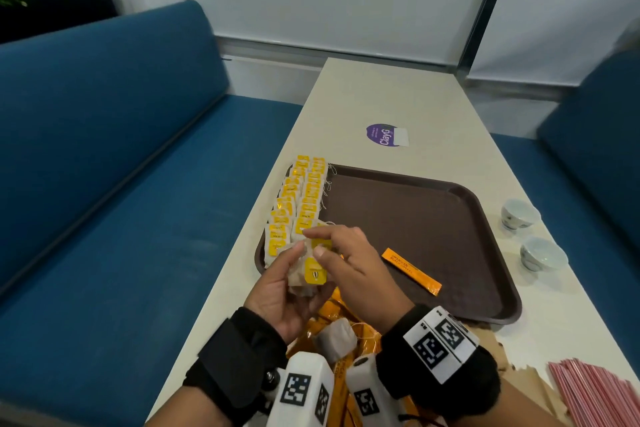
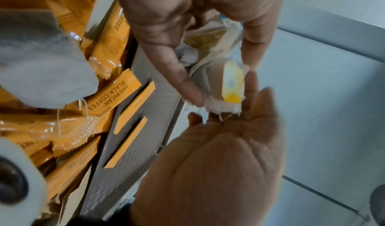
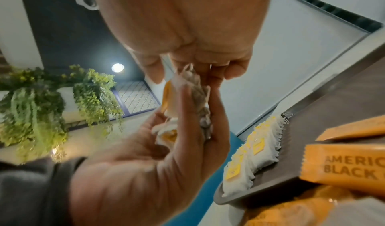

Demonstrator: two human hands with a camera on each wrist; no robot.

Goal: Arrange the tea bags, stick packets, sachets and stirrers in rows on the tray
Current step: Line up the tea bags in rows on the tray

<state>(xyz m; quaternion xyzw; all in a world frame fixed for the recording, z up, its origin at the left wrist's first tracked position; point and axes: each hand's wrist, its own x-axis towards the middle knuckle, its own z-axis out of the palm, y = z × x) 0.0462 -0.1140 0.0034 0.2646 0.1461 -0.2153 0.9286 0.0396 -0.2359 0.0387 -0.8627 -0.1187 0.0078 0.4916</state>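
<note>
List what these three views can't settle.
- Count of tea bags in the left hand: bunched, covered by right hand fingers in every view.
- Stirrers: head view, cut off by the frame's edge.
- Stick packet pile: head view, hidden under both wrists.
- Cups' contents: too small.

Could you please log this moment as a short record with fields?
tray: brown, on the table
tea bags: two rows along the tray's left edge
stick packet: one, lying on the tray
left hand: holds a bunch of tea bags
right hand: pinches one bag from the bunch
stirrers: off the tray, near right
cups: two, right of the tray
</note>
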